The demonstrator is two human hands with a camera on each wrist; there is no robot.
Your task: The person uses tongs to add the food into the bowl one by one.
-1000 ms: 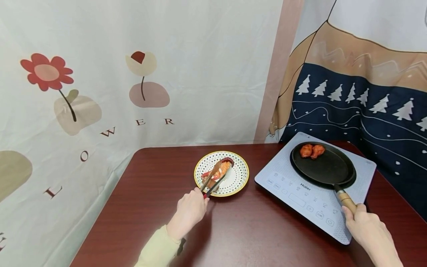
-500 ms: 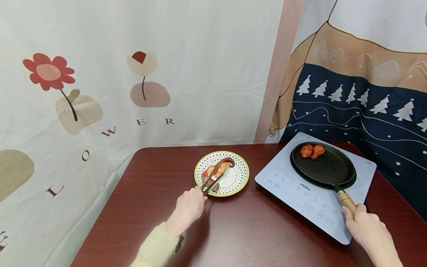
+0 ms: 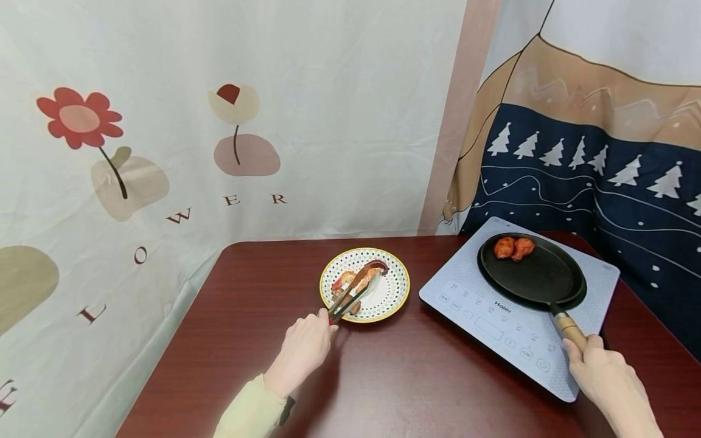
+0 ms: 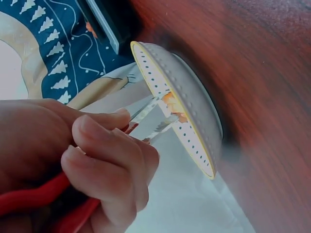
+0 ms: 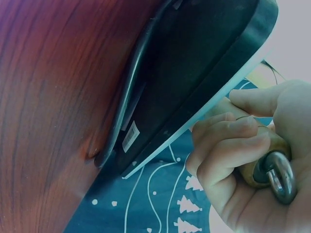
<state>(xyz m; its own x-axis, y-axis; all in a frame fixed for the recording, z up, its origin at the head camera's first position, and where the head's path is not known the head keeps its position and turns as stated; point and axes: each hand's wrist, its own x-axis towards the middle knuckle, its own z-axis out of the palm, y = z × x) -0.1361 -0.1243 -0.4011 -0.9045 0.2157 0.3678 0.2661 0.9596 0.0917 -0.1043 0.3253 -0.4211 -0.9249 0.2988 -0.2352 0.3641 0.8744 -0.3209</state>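
In the head view my left hand [image 3: 303, 347] holds metal tongs [image 3: 341, 300] over a dotted, yellow-rimmed plate [image 3: 395, 296]. The tongs' red handles [image 4: 36, 198] run through the curled fingers in the left wrist view. Their tips are at the food on the plate: a dark red curled tentacle-like piece [image 3: 379, 265], orange-and-white pieces and a brown piece [image 3: 355, 306]. I cannot tell whether the tongs pinch any. My right hand [image 3: 608, 377] grips the wooden handle [image 3: 571, 329] of a black frying pan [image 3: 539, 280]. Two reddish-brown chicken-like pieces [image 3: 513, 248] lie at its far left side.
Under the pan is a white induction cooker [image 3: 465, 292], angled on the right of the dark red wooden table [image 3: 246, 292]. Its near corner reaches close to my right hand. Behind the table hang a pale flower-print cloth [image 3: 339, 121] and a blue tree-print cloth [image 3: 547, 182].
My left hand and the tongs have drawn back slightly toward the lower left. The tips are still over the plate's food. My right hand stays on the pan handle.
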